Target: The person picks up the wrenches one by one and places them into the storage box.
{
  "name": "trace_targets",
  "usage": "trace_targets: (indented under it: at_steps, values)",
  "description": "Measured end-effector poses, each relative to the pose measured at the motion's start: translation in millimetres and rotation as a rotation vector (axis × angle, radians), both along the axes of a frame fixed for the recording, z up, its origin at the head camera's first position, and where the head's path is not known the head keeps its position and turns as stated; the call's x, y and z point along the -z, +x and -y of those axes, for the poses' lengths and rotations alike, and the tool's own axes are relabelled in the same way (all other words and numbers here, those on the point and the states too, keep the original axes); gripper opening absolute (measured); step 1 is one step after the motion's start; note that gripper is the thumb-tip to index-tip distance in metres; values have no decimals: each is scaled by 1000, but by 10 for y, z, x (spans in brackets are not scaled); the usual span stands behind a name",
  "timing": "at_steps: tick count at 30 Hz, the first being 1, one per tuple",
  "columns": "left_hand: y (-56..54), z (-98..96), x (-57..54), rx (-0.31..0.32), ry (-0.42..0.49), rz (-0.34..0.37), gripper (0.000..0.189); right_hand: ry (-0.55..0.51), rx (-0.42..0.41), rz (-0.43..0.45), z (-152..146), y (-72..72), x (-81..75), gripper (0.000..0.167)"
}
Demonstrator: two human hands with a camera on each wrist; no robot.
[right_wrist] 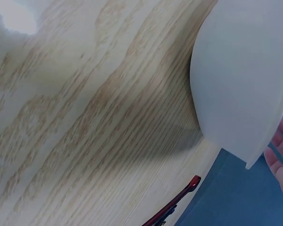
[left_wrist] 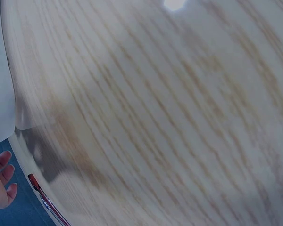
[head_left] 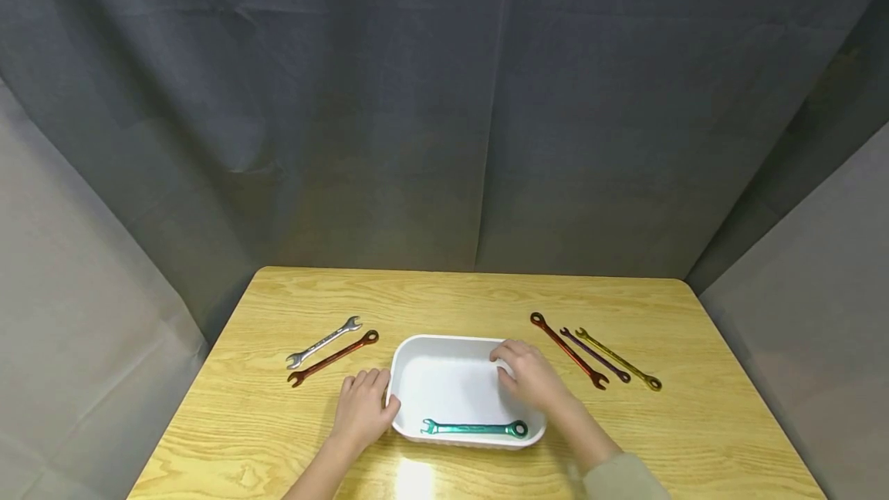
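A white tray (head_left: 451, 384) stands near the front of the table, with a teal combination wrench (head_left: 475, 429) lying inside along its near wall. My left hand (head_left: 363, 410) is at the tray's left end, thumb at the rim and fingers loosely bent outside it. Over the tray's right part is my right hand (head_left: 529, 375), its fingers bent, with nothing seen between them. In the right wrist view, the tray wall (right_wrist: 240, 80) partly hides that hand. Left of the tray lie a silver open-end wrench (head_left: 322, 343) and a red combination wrench (head_left: 333, 359).
To the right of the tray, an orange-red wrench (head_left: 569, 350), a purple wrench (head_left: 594, 355) and a yellow wrench (head_left: 618, 359) lie side by side at a slant. Grey curtains (head_left: 389, 114) hang behind the wooden table (head_left: 444, 299) and at both sides.
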State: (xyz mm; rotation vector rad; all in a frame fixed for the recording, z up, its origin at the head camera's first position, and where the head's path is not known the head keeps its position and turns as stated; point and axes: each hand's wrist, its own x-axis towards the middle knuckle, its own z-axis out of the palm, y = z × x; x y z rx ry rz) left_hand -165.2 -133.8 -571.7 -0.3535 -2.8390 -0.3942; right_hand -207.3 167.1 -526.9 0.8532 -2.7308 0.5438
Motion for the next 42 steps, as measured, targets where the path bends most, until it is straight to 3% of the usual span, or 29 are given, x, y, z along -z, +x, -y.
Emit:
trace_targets:
  at_steps: [12, 25, 42]
  values:
    - [-5, 3, -11, 1, -7, 12, 32, -18, 100, -45, -164, -47, 28, 23]
    - [3, 3, -6, 10, 3, -22, 32, -65, 166, -107, -335, -83, 106, 19]
    - [3, 0, 9, -2, 3, 4, 32, -128, 272, -50, -551, -109, 204, 25]
